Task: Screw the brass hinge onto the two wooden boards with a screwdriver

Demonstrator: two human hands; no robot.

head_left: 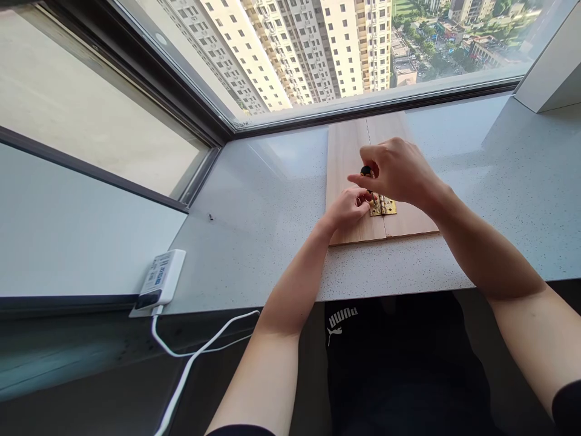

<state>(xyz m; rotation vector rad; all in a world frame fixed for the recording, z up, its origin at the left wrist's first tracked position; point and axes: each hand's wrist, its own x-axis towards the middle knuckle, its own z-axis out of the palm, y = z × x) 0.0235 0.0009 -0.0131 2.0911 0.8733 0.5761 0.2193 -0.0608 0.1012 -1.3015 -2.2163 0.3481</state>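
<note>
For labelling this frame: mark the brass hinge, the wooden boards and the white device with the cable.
brass hinge (389,208): head view, on its right leaf.
wooden boards (347,148): head view, bare far end of the left board.
white device (162,275): head view, its labelled top face.

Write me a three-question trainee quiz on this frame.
1. True or false: the brass hinge lies across the seam between the two wooden boards.
2. The right hand holds: A a hammer; B a black-handled screwdriver; C a pencil.
3. Short answer: which hand has its fingers at the hinge, below the screwdriver's handle?
Key: 1 true; 2 B; 3 the left hand.
</note>
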